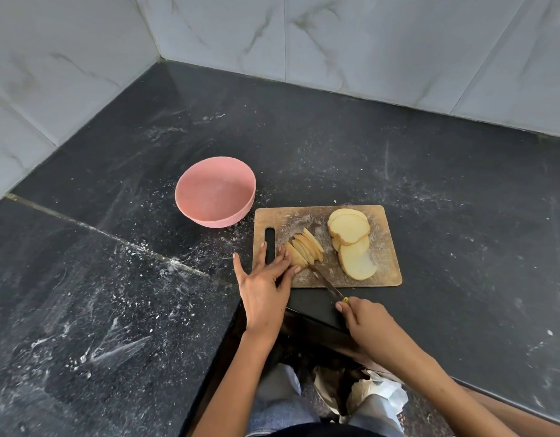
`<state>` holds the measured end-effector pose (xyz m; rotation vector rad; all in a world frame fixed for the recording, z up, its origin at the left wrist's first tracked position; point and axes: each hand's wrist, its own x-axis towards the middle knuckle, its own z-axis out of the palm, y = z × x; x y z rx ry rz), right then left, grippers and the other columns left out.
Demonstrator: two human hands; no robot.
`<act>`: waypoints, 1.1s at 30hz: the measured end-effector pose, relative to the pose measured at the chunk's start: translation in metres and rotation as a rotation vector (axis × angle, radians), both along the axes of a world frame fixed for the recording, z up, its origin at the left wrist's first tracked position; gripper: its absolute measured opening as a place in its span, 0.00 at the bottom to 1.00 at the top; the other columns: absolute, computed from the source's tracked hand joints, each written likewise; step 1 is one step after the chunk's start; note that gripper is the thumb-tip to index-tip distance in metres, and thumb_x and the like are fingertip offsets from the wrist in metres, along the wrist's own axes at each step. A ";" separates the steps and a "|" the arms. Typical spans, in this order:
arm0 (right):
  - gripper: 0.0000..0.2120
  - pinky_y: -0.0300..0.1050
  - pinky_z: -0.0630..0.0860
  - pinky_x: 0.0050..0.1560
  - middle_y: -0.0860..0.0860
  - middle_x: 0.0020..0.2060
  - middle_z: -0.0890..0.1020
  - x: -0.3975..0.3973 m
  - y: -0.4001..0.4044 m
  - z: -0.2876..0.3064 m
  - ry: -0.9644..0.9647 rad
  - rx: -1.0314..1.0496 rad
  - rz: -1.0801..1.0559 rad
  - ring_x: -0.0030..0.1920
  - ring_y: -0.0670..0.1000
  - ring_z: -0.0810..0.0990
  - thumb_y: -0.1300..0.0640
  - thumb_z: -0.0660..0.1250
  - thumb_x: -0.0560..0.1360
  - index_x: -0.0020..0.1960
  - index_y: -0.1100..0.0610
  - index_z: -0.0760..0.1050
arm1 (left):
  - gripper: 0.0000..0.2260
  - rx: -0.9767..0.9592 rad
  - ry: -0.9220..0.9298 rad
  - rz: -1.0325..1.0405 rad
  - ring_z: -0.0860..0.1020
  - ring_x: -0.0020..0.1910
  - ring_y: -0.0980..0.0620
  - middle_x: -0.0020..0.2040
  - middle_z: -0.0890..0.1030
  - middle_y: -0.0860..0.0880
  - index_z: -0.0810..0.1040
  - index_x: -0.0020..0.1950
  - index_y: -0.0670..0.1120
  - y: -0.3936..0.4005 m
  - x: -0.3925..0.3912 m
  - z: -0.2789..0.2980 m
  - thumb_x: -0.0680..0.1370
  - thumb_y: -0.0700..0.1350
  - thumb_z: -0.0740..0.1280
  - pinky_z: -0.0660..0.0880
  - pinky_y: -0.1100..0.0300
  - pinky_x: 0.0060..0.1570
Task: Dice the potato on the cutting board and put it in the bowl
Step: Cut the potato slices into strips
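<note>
Beside the board (pixel 386 247), bare pink bowl (pixel 190 184)

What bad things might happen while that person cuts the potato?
1. The left hand presses the cut strips with straight fingers right beside the knife, so a slip might nick a fingertip.
2. The board sits near the counter edge and might slide off.
3. The bowl stands apart from the board, so pieces might drop on the way.

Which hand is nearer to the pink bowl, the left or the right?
The left. The left hand rests open on the cutting board's near-left corner, just below and right of the pink bowl. The right hand grips the knife off the board's near edge, farther away.
</note>
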<state>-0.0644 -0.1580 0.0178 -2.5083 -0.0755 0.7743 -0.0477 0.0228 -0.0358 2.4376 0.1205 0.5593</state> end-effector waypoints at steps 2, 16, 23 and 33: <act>0.17 0.46 0.66 0.39 0.48 0.33 0.70 -0.006 0.005 0.003 -0.067 -0.065 0.030 0.43 0.57 0.77 0.47 0.50 0.83 0.37 0.51 0.61 | 0.11 0.008 0.001 -0.002 0.71 0.69 0.49 0.53 0.83 0.52 0.84 0.53 0.48 0.000 0.000 -0.001 0.72 0.47 0.75 0.41 0.50 0.75; 0.17 0.45 0.67 0.43 0.60 0.49 0.81 0.039 0.045 -0.007 -0.118 -0.051 -0.021 0.50 0.60 0.78 0.51 0.51 0.83 0.51 0.61 0.74 | 0.11 0.025 -0.012 -0.018 0.73 0.67 0.48 0.53 0.84 0.53 0.85 0.52 0.49 0.001 0.001 0.001 0.73 0.52 0.71 0.40 0.51 0.75; 0.16 0.50 0.71 0.43 0.56 0.44 0.78 0.011 0.030 0.015 -0.150 -0.126 0.046 0.47 0.60 0.78 0.47 0.49 0.83 0.46 0.55 0.67 | 0.10 0.011 -0.016 -0.022 0.72 0.68 0.48 0.53 0.84 0.52 0.85 0.52 0.48 0.002 -0.001 -0.001 0.72 0.48 0.75 0.39 0.52 0.75; 0.19 0.40 0.66 0.30 0.50 0.29 0.70 0.039 0.034 0.014 0.062 0.171 -0.057 0.30 0.49 0.69 0.50 0.52 0.83 0.36 0.56 0.66 | 0.11 -0.012 -0.004 -0.046 0.71 0.69 0.49 0.53 0.83 0.53 0.85 0.52 0.49 0.003 0.000 0.001 0.74 0.53 0.71 0.39 0.51 0.75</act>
